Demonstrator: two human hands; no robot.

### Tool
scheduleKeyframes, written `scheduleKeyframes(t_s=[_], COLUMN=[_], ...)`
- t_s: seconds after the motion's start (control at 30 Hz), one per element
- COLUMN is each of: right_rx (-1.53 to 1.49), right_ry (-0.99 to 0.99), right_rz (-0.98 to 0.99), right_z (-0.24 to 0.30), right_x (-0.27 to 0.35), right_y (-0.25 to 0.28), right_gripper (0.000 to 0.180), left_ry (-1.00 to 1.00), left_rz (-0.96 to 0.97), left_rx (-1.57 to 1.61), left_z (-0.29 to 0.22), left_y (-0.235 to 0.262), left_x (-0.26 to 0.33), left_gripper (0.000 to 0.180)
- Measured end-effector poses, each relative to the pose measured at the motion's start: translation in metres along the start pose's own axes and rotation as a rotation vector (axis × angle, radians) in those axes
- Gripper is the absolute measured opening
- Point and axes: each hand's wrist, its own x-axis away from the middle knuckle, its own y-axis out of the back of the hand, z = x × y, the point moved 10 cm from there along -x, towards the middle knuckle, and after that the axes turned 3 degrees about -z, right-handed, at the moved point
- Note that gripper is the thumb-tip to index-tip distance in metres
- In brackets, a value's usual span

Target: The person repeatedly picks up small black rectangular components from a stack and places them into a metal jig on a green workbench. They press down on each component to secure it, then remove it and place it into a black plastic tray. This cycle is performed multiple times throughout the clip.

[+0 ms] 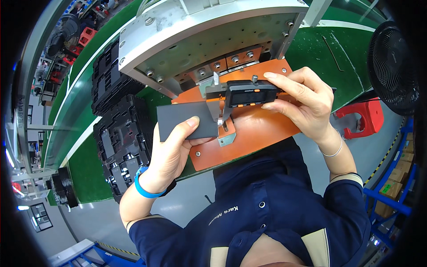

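Observation:
My left hand (175, 142) grips a dark grey rectangular plate (180, 120), thumb on its upper face and fingers beneath. A digital caliper (253, 94) with a black display body is pinched between the thumb and fingers of my right hand (307, 100). Its jaws are at the plate's right edge; whether both touch it I cannot tell. Below the jaws, a small metal block (227, 139) with an orange top is fixed to the orange base plate (262, 138). The caliper's beam end is partly hidden by my right hand.
A metal press-like fixture (213, 40) stands just beyond my hands. Stacked black trays (122, 147) holding small parts lie left on the green table (89, 173). A hex key (332, 53) rests at the back right. A black fan (391, 66) and red stool (367, 119) are at right.

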Motion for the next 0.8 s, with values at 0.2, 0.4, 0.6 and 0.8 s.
scheduleKeyframes(t_s=[0.2,0.4,0.6,0.8], right_rx=[0.028,0.143,0.168,0.585], right_ry=[0.039,-0.457,-0.743,-0.722], right_rz=[-0.218,-0.199,-0.152,-0.009], right_z=[0.0,-0.097,-0.236,-0.23], right_x=[0.017,0.062,0.149,0.141], right_y=[0.038,0.09,0.093,0.078], right_gripper=[0.055,0.045,0.041,0.038], left_ry=[-0.052,-0.813,-0.891,-0.577], left_rz=[-0.038,-0.497,-0.55,-0.409], left_rx=[-0.018,-0.853,-1.506,-1.519], left_z=[-0.01,-0.115,-0.108,-0.069], left_y=[0.01,0.103,0.186,0.191], left_x=[-0.001,0.058,0.069,0.07], left_gripper=[0.032,0.011,0.032,0.046])
